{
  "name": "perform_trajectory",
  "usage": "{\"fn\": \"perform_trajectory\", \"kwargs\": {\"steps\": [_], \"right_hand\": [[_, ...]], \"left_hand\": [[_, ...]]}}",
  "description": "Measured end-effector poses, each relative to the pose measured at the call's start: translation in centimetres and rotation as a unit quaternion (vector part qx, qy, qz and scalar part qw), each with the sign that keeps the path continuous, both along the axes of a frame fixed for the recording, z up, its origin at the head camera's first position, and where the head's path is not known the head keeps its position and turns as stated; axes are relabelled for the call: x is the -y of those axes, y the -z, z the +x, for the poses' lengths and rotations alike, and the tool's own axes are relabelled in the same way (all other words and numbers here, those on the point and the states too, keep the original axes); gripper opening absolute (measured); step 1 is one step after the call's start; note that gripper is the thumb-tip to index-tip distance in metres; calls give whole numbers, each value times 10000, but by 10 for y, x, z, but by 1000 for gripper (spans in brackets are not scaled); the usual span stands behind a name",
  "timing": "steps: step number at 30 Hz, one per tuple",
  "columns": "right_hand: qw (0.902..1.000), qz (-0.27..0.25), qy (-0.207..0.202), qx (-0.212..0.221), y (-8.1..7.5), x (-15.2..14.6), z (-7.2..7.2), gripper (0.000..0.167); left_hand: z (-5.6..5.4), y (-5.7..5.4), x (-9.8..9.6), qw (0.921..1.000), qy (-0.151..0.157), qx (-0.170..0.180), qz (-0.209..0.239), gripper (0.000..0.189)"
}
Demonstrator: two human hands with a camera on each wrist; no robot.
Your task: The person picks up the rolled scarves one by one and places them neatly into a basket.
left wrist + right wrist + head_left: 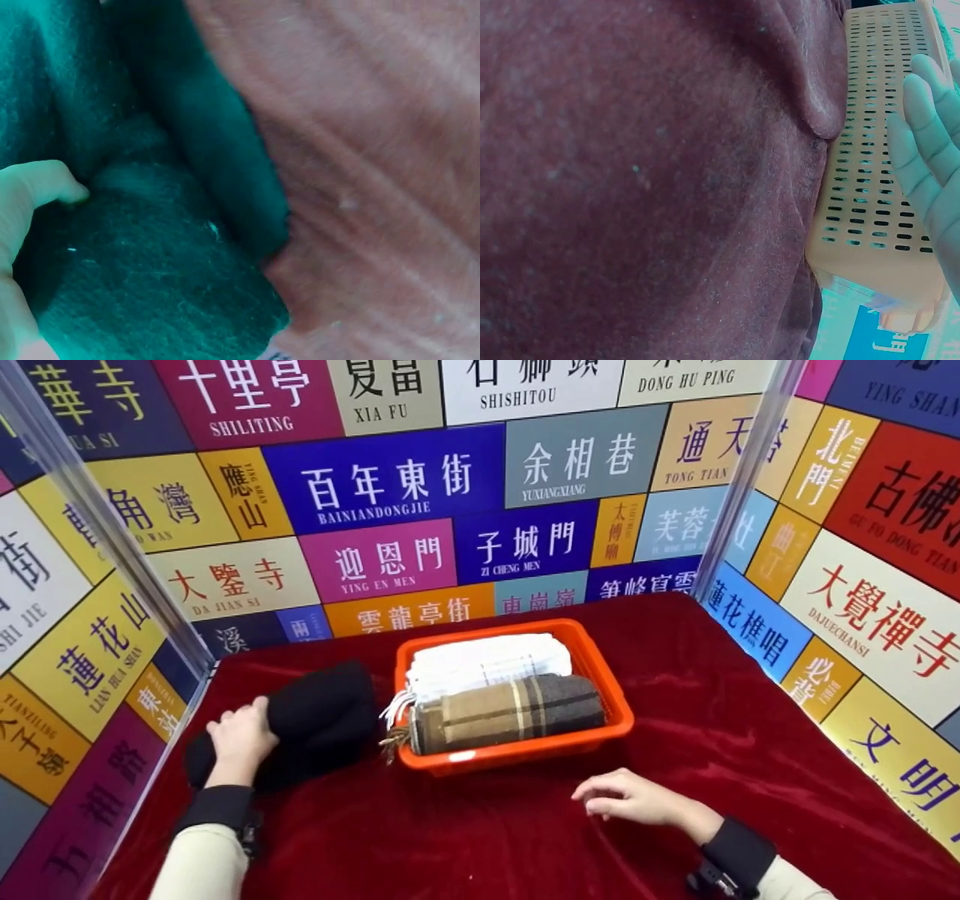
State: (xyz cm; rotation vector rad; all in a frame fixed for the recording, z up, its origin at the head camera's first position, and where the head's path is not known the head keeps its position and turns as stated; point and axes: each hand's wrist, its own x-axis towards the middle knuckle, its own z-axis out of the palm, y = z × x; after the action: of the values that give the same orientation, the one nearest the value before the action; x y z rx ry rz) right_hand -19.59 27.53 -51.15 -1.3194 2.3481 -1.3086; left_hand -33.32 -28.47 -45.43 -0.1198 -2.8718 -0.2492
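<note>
My left hand point(241, 735) grips the near-left end of a black rolled cloth point(322, 712) that lies left of the orange basket. In the left wrist view, the thumb presses into the fuzzy surface of this cloth point(150, 262), which looks green there. Inside the basket point(525, 747) lie a rolled white fringed scarf point(487, 658) and, in front of it, a brown and grey plaid scarf point(487, 718). My right hand point(634, 799) is held in front of the basket's right part with loosely bent fingers, holding nothing. The right wrist view shows its fingers before the slotted basket wall point(870, 172).
A dark red velvet cloth point(465, 832) covers the table. Panels printed with place names point(382, 480) stand behind and at both sides, with upright metal posts point(742, 487) at the back corners.
</note>
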Motion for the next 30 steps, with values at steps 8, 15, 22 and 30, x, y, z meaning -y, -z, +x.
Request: {"fn": "perform_trajectory", "kwargs": {"steps": [8, 15, 22, 30], "right_hand": [[10000, -10, 54, 16, -3, -1, 0, 23], [10000, 7, 52, -80, -3, 3, 0, 23], [9999, -54, -55, -114, -4, 7, 1, 23], [9998, -163, -82, -124, -17, 11, 10, 27]], "left_hand": [[19, -56, -9, 9903, 159, -1378, 116, 53], [47, -108, -34, 9699, 456, -2369, 349, 52], [83, -137, -77, 9556, 1113, -2714, 264, 50], [131, -151, -131, 9358, 2115, -2820, 76, 50]]}}
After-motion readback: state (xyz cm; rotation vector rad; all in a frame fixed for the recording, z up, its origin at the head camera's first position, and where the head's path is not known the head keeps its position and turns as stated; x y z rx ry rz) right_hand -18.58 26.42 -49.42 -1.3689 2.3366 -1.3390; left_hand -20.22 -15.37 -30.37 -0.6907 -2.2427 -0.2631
